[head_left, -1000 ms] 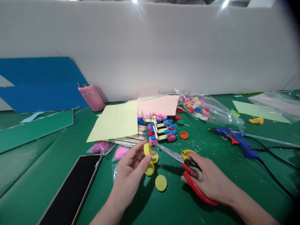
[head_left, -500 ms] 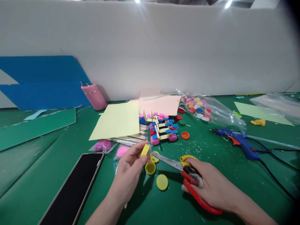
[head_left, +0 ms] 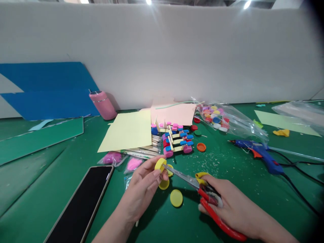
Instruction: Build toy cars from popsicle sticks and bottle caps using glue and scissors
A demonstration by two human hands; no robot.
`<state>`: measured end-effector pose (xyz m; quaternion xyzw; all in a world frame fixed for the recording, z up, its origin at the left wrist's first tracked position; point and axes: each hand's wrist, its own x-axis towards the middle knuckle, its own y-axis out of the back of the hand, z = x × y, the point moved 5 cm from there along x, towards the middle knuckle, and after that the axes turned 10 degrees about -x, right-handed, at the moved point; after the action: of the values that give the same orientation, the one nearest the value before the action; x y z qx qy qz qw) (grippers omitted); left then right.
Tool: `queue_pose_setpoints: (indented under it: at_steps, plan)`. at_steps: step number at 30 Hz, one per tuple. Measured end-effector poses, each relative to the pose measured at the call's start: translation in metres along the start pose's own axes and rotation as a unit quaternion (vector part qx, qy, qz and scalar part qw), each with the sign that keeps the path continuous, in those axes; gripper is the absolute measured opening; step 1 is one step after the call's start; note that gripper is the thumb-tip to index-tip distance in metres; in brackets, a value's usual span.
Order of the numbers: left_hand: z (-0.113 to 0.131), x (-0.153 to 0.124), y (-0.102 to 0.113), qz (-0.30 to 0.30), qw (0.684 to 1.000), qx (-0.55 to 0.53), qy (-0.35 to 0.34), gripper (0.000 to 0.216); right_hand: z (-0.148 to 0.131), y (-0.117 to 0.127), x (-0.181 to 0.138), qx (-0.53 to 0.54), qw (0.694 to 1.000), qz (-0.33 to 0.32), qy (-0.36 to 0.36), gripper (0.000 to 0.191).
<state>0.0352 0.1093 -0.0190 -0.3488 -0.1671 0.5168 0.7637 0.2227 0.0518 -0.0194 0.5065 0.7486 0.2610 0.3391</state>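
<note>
Between the thumb and fingers of my left hand (head_left: 145,180) is a small yellow bottle cap (head_left: 160,164), its hollow side turned partly to the right. My right hand (head_left: 230,202) grips scissors (head_left: 217,219) with red and yellow handles. The closed-looking blades point left, and their tip reaches into or against the cap; which of the two is hard to see. Below on the table lie a yellow cap (head_left: 164,184) beside the left fingers and a flat yellow disc (head_left: 176,198). Another yellow cap (head_left: 170,170) is partly hidden behind the blades.
Behind my hands stand small stick-and-cap models (head_left: 177,141). A phone (head_left: 81,202) lies at left, a pink cup (head_left: 103,105) leans by the wall. To the right are a blue glue gun (head_left: 260,155) with cables and a bag of colourful caps (head_left: 217,116). Yellow paper (head_left: 129,131) covers wooden sticks.
The yellow cap has turned in my left hand so more of its hollow side shows. The scissors' tip stays at it. The whole view has shifted slightly.
</note>
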Motion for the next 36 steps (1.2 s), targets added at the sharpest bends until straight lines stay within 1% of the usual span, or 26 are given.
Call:
queue_pose_setpoints:
  at_steps: [6,9,14,17,21,23,25,27,29,31,33,36]
  plan:
    - [-0.001,0.000,-0.004,-0.047,0.999,-0.007,0.024,0.021,-0.001,0.000,-0.001,0.035,0.999,-0.013,-0.012,0.017]
    - [0.000,-0.001,-0.007,-0.063,0.997,-0.030,0.033,0.018,0.000,0.000,0.000,0.030,1.000,-0.002,-0.008,0.019]
    - [0.000,-0.002,-0.008,-0.040,0.996,-0.060,0.059,0.025,0.001,0.000,0.002,0.035,0.999,0.010,-0.013,0.020]
    - [-0.002,-0.003,-0.010,-0.038,0.994,-0.069,0.072,0.024,0.000,0.000,0.003,0.042,0.999,0.009,-0.013,0.019]
    - [-0.006,-0.003,-0.011,-0.029,0.996,-0.050,0.073,0.025,0.000,0.000,0.004,0.054,0.998,0.020,-0.013,0.019]
    - [-0.011,-0.004,-0.013,-0.031,0.997,-0.007,0.074,0.024,0.000,0.002,0.005,0.077,0.996,0.046,-0.020,0.020]
    - [-0.018,-0.007,-0.017,-0.034,0.995,0.052,0.077,0.021,0.000,0.001,0.006,0.129,0.989,0.071,-0.031,0.021]
    - [-0.025,-0.009,-0.021,-0.036,0.990,0.116,0.076,0.017,-0.001,-0.003,0.006,0.213,0.974,0.073,-0.031,0.023]
    - [-0.030,-0.011,-0.024,-0.037,0.980,0.190,0.056,0.019,-0.007,-0.010,0.006,0.311,0.949,0.054,-0.008,0.027]
    - [-0.031,-0.013,-0.027,-0.047,0.958,0.284,0.012,0.022,-0.013,-0.016,0.006,0.390,0.920,0.029,0.021,0.033]
    - [-0.030,-0.014,-0.031,-0.061,0.922,0.379,-0.044,0.021,-0.017,-0.020,0.007,0.443,0.896,0.010,0.032,0.039]
    - [-0.026,-0.015,-0.035,-0.077,0.875,0.465,-0.105,0.020,-0.018,-0.020,0.008,0.493,0.869,0.013,0.042,0.041]
